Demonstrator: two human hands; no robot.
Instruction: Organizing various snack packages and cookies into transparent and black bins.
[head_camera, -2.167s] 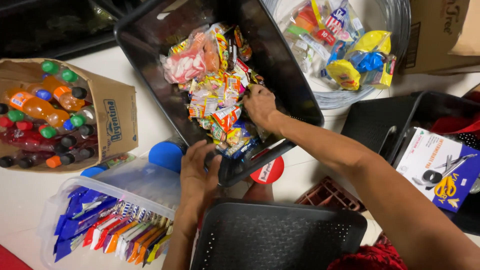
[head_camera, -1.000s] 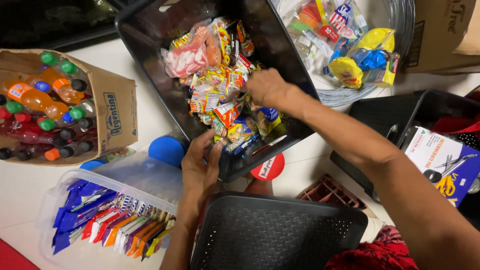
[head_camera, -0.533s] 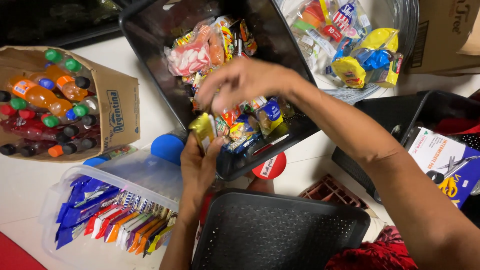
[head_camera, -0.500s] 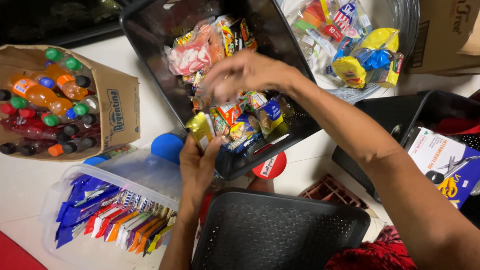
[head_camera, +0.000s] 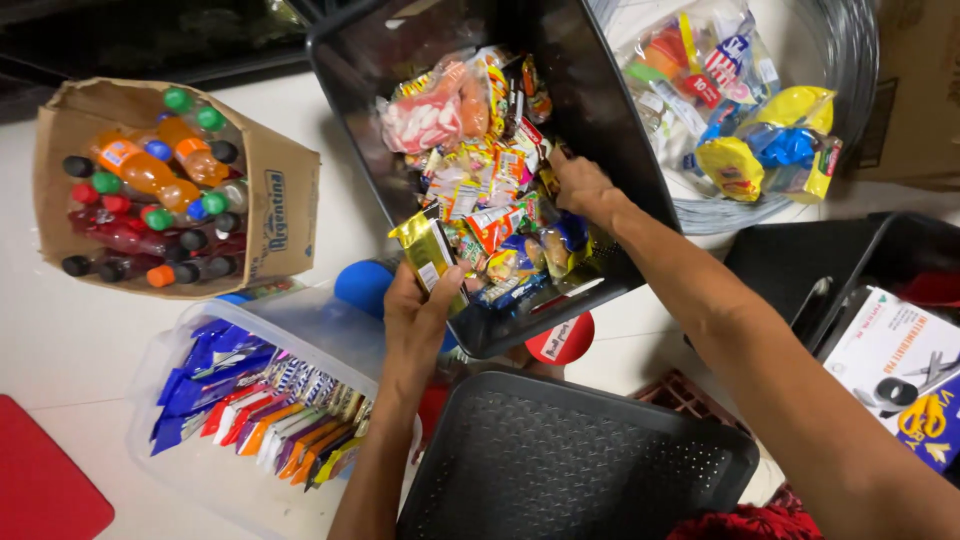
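A tilted black plastic bin (head_camera: 610, 130) holds a heap of small colourful snack packets (head_camera: 480, 190). My left hand (head_camera: 420, 310) is at the bin's near rim and grips a gold snack packet (head_camera: 428, 250). My right hand (head_camera: 580, 185) reaches into the bin from the right, its fingers down among the packets against the bin's right wall. Whether the right hand holds a packet is hidden.
A cardboard box of coloured drink bottles (head_camera: 150, 190) stands at left. A clear tub of flat sachets (head_camera: 250, 400) sits near front left. A black perforated lid (head_camera: 570, 460) lies in front. A wire basket of bagged goods (head_camera: 740, 110) is at back right. A printed box (head_camera: 900, 370) lies at right.
My right hand moved from over the heap's left to the bin's right side. My left hand has taken up a gold packet at the near rim.
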